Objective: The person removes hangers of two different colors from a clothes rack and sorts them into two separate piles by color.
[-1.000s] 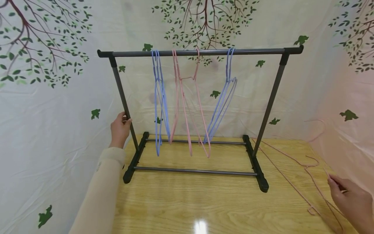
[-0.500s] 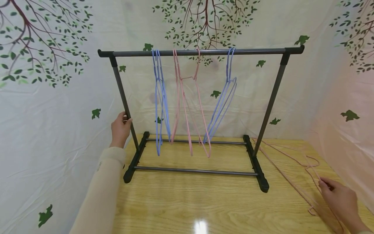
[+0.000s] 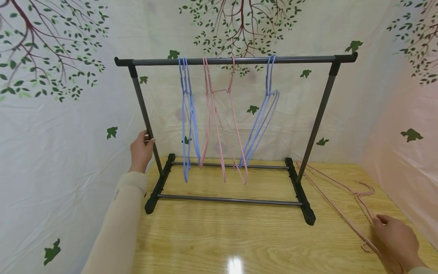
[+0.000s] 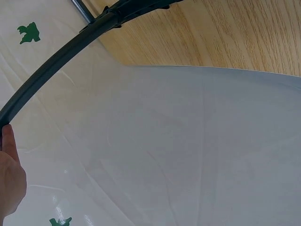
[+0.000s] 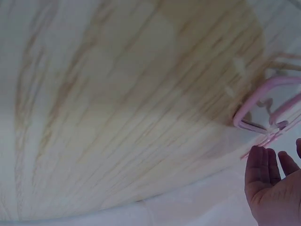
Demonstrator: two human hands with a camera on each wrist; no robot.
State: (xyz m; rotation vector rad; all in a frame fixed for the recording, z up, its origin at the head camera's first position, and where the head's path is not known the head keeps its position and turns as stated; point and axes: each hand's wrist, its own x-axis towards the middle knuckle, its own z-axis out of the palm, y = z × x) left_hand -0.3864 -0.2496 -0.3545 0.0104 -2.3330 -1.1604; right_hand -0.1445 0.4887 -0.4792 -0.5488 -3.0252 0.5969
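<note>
A dark metal clothes rack [image 3: 219,61] stands on the wooden table. My left hand [image 3: 142,151] grips its left post between thumb and fingers; the left wrist view shows part of that hand against the post [image 4: 51,61]. Blue hangers [image 3: 186,114] hang at the left of the bar, pink hangers [image 3: 219,125] in the middle and more blue hangers [image 3: 261,121] to the right. On the table right of the rack lie overlapping pink hangers [image 3: 356,195]. My right hand [image 3: 397,238] is over their near end; in the right wrist view its loosely bent fingers hold nothing visible.
A pale cloth backdrop [image 3: 61,160] printed with trees and green leaves surrounds the table [image 3: 205,236] at the back and sides. The rack's right foot [image 3: 304,205] lies close to the loose pink hangers.
My right hand moved left and lowered the pink hanger it held onto the others on the table, then let it go. My left hand stayed on the post.
</note>
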